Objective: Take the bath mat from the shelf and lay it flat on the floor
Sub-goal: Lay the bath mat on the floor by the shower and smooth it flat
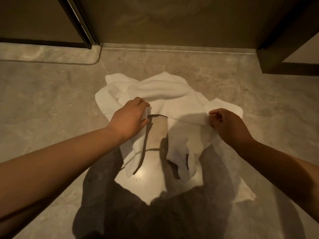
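The white bath mat (165, 94) lies bunched up on the floor (51, 104). The left hand (129, 116) and the right hand (226, 123) each pinch its near edge tight.

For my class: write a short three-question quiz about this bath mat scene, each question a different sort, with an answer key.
1. True or false: the bath mat already lies flat on the floor.
2. What does the left hand grip? A the bath mat's edge; B a door handle; C nothing.
3. Fill in: the right hand pinches the ____.
Key: 1 false, it is bunched and partly lifted; 2 A; 3 bath mat.
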`<state>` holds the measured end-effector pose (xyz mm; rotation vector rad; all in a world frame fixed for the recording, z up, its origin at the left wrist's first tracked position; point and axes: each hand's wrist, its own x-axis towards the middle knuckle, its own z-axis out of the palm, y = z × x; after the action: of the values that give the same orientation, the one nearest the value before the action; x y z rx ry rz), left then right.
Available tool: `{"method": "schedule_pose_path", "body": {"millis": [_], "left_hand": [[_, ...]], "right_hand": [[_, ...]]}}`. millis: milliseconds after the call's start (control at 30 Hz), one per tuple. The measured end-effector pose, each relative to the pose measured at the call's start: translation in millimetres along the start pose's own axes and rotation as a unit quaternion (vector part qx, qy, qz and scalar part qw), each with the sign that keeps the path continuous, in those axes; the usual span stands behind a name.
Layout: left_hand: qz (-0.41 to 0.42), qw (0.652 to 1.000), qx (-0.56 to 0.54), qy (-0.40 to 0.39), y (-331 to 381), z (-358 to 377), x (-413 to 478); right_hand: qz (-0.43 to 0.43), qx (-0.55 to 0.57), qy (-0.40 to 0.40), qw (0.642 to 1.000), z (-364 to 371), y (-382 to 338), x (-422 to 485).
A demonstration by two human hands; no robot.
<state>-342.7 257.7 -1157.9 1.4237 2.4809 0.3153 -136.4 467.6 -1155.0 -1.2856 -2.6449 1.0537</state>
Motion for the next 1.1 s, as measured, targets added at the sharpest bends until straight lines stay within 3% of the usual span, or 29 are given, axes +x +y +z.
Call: {"method": "schedule_pose_path", "body": {"millis": [433,800,1100], "left_hand": [[0.032,0.996,0.081,-0.019,-11,17,8],[0.055,0.998,-0.003,0.030,-28,11,-8],[0.051,0.994,-0.089,0.041,-35,-21,-51]], "right_hand": [[-0.018,-0.045,0.019,0.999,14,0,9],[-0.044,-0.010,0.052,0.998,5,-9,-3],[-0.126,0.019,0.057,0.990,-4,-35,-35]]}}
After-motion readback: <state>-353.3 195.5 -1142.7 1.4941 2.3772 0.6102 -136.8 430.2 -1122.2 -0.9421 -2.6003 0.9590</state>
